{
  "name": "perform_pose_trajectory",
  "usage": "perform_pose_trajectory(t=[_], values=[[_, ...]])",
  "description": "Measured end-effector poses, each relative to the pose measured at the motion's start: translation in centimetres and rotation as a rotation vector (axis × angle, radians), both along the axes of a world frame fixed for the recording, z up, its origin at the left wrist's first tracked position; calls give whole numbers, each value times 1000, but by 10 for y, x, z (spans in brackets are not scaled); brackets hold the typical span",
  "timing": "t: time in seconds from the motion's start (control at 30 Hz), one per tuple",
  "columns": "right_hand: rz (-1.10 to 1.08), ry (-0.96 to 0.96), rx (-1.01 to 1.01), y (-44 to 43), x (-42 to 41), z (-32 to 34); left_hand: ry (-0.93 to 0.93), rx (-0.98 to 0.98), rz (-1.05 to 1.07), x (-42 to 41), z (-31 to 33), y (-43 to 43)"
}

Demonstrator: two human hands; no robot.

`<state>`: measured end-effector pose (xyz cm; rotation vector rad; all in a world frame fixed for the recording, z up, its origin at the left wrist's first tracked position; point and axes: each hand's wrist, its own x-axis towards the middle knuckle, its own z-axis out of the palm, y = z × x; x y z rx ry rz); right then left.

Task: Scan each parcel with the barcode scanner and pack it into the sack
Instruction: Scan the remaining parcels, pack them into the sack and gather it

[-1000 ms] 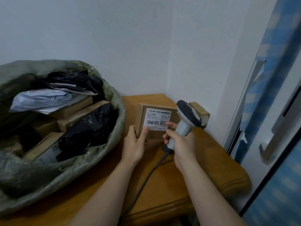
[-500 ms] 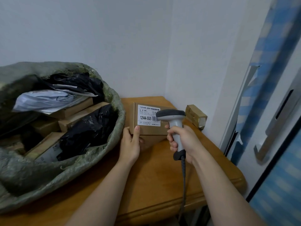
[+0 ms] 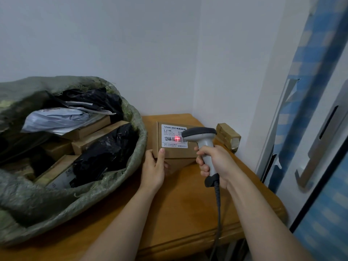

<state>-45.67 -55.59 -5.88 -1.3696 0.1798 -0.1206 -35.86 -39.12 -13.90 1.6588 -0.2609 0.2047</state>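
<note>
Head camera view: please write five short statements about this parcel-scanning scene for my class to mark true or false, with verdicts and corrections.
1. The right hand grips the scanner by its handle. True.
2. A red light shows on the label of the box. True.
3. The box lies inside the sack. False: it stands on the table beside the sack, held by the left hand.
4. The sack holds nothing. False: brown boxes and black bags lie in it.
5. A small taped parcel sits by the wall. True.
</note>
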Motion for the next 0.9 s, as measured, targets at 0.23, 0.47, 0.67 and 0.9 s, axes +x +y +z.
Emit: perform_pose_trajectory(t=[0.23,0.47,0.67,0.9], values=[[14,8,9,0,-5,7,24,25,20,2,0,1],[2,5,21,-10,-17,8,55,44,39,2,1,1],[8,-66,-2,-6,-22,3,-30,62,62,-8,12,1],[17,-183,-27,36,-5,9,-211,175,255,-10,70,40]])
